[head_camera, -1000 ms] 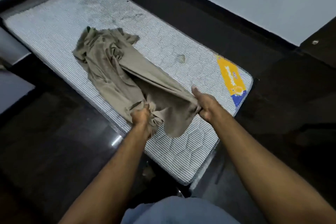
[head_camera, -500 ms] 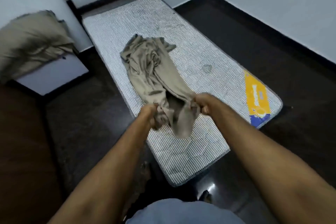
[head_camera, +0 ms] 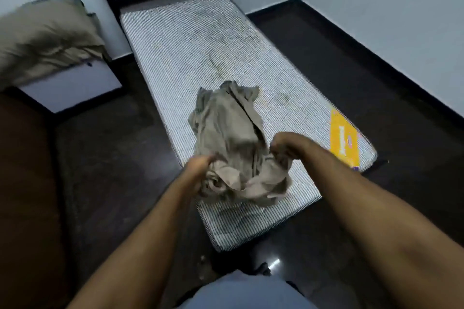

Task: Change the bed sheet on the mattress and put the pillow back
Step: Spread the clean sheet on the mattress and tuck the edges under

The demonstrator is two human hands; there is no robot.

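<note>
Sheet bunched near mattress foot edge, gripped by left hand and right hand

Yellow label on mattress near foot-end corner, print running lengthwise, small round emblem beside it. Too blurred to read. No other text legible.

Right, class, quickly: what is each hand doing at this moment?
Left hand: grips the bunched olive bed sheet.
Right hand: fingers curled round the same sheet's other edge.
</note>
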